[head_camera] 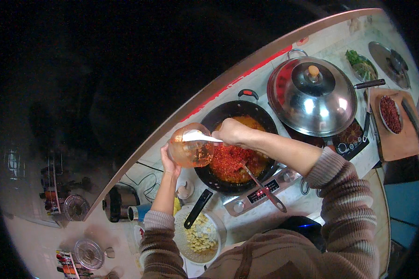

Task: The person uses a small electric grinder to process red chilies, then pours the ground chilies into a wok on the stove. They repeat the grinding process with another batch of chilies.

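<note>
A translucent, orange-stained plastic bowl (186,155) is tipped over the left rim of a black wok (227,108), with my left hand (169,162) around its outer side. In my right hand (232,132) is a white utensil (197,135), perhaps a spoon or scraper, whose far end lies inside the bowl. Chopped red chili (230,158) is heaped in the wok, with orange oil around it. Red bits cling to the bowl's inside. A long-handled metal utensil (265,190) leans over the wok's near rim, its working end buried in the chili.
Beneath the wok is an induction cooker (239,207) with a lit display. A domed steel lid (307,111) covers another pan on the right. A white colander (221,240) holds peeled garlic cloves and a black-handled skimmer (198,209). A cutting board (401,148) bears a dish (391,115).
</note>
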`<state>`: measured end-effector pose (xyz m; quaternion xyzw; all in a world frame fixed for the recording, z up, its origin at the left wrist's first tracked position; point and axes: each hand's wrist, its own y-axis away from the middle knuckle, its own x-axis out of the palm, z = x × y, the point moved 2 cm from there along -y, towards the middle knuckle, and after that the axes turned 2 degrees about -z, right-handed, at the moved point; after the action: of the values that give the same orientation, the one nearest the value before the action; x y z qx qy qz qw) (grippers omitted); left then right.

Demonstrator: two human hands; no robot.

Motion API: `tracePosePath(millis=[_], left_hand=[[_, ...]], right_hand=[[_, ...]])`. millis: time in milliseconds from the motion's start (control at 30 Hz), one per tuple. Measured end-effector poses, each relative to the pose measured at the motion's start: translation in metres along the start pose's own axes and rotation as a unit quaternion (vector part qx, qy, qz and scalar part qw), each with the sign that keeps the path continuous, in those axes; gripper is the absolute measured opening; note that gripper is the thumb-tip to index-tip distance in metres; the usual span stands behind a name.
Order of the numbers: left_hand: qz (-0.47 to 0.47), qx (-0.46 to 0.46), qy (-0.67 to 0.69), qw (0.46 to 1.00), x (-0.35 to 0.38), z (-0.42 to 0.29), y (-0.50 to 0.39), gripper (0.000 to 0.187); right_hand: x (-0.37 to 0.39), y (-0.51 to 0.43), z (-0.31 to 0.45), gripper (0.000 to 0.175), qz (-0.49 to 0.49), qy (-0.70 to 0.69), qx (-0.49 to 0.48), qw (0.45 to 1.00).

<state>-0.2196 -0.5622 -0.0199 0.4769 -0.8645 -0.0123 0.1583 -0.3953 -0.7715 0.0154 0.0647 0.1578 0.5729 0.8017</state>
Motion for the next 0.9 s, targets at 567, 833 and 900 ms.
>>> tracePosePath(millis=[567, 833, 900], left_hand=[[0.071, 0.074, -0.043, 0.994, 0.012, -0.008, -0.008, 0.062], [0.127, 0.082, -0.038, 0.988, 0.015, -0.006, -0.017, 0.063], [0.104, 0.079, -0.028, 0.991, 0.017, -0.003, -0.019, 0.062]], right_hand=[[-0.024, -0.009, -0.027, 0.031, 0.239, -0.189, 0.251, 0.919], [-0.026, 0.003, -0.03, 0.042, 0.285, -0.151, 0.256, 0.911], [-0.036, 0.004, -0.031, 0.04, 0.271, -0.168, 0.244, 0.916]])
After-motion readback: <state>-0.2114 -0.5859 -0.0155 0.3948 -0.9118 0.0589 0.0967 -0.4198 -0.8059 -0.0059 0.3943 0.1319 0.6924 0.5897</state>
